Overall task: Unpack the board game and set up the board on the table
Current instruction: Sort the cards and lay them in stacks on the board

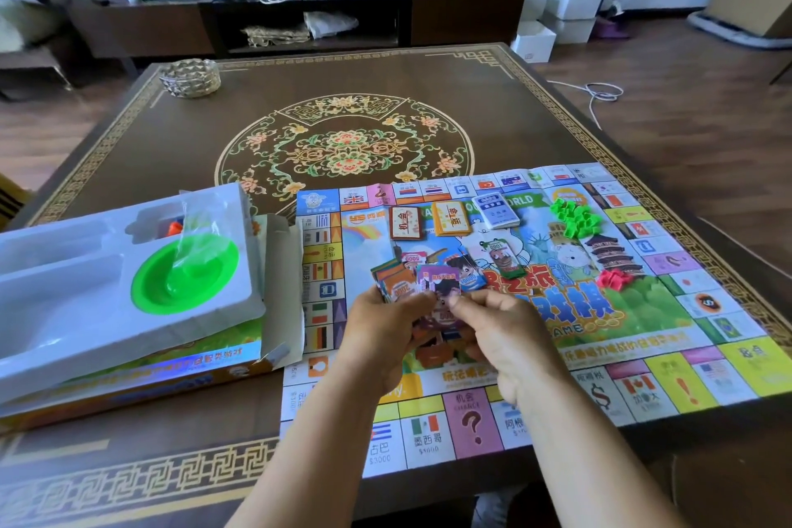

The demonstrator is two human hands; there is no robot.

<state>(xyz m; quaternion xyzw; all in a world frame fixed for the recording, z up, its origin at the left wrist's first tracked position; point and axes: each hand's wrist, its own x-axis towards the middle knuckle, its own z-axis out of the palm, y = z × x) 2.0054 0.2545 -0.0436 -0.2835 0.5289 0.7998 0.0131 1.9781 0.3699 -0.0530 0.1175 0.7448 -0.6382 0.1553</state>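
The colourful paper game board (643, 377) lies unfolded on the right half of the brown table (343, 120). My left hand (381, 334) grips a fanned stack of play money notes (398, 281) over the board's middle. My right hand (510, 339) pinches a purple note (441, 285) at the front of that stack. Three small card decks (452, 216) sit in a row on the board's far part. Another money stack (503, 259) rests beside them. Green house pieces (574, 219) and red pieces (615, 279) lie in heaps at the right.
The opened game box (171, 373) lies at the left with its white plastic insert tray (85, 292), which holds a green bowl (184, 276) and a clear bag. A glass dish (190, 77) stands at the table's far left corner. A dark TV cabinet stands behind.
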